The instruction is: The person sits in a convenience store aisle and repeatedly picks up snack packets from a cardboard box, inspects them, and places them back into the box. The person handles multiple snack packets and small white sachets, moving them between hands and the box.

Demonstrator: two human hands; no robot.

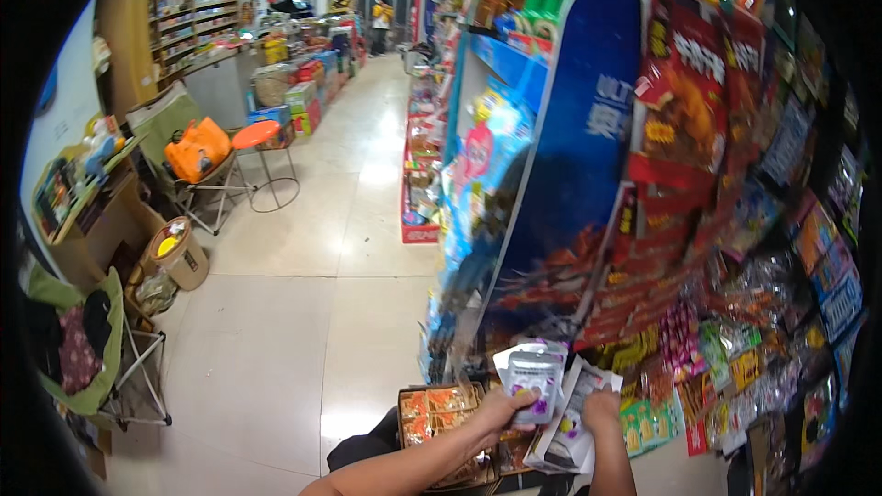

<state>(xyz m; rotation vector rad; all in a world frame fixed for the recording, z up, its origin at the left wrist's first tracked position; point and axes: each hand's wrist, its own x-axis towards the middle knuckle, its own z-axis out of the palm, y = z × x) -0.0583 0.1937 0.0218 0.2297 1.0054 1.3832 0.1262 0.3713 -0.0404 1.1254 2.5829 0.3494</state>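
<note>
Near the bottom centre, my left hand (508,408) pinches several small grey-and-white sachets with purple marks (536,379), its thumb across the front one. My right hand (601,408) grips the upper right part of a white display box or bag (566,437), which is tilted and bears dark print. The fingers of that hand are partly hidden. Left of both hands, a cardboard carton (402,420) holds orange-and-clear wrapped packets (441,401), with my left forearm crossing over it. Packaged snacks (654,379) lie just beyond my right hand.
A blue display panel (572,124) and hanging red snack bags (682,96) rise directly ahead. To the left stand a green folding chair (148,110), an orange stool (256,134) and a bin (182,262). A tiled aisle (365,151) runs to a distant person (380,21).
</note>
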